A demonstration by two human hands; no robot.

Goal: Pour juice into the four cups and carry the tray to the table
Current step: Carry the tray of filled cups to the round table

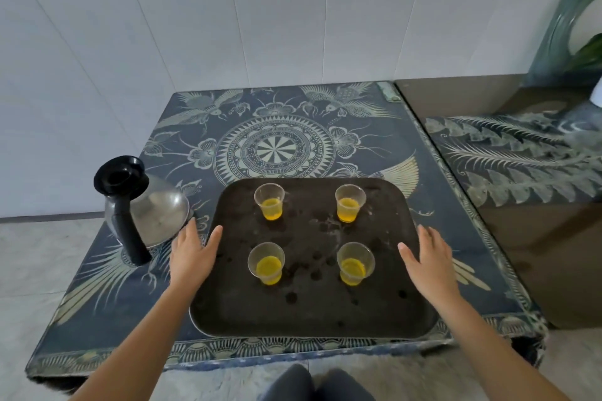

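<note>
A dark rectangular tray [312, 309] lies on a low table covered with a patterned dark cloth [277, 146]. Several clear plastic cups stand on it, each with yellow juice at the bottom: far left [269, 201], far right [350, 203], near left [267, 263], near right [355, 263]. A steel jug [153, 208] with a black lid and handle stands left of the tray. My left hand [192, 252] hovers at the tray's left edge with fingers straight. My right hand [430, 257] is at the tray's right edge, fingers straight. Neither hand holds anything.
A second low table [521, 156] with a patterned cloth adjoins on the right, with a green plant and a pale object at its far end. A white panelled wall stands behind. My knees [312, 384] show below the table's front edge. Wet spots mark the tray.
</note>
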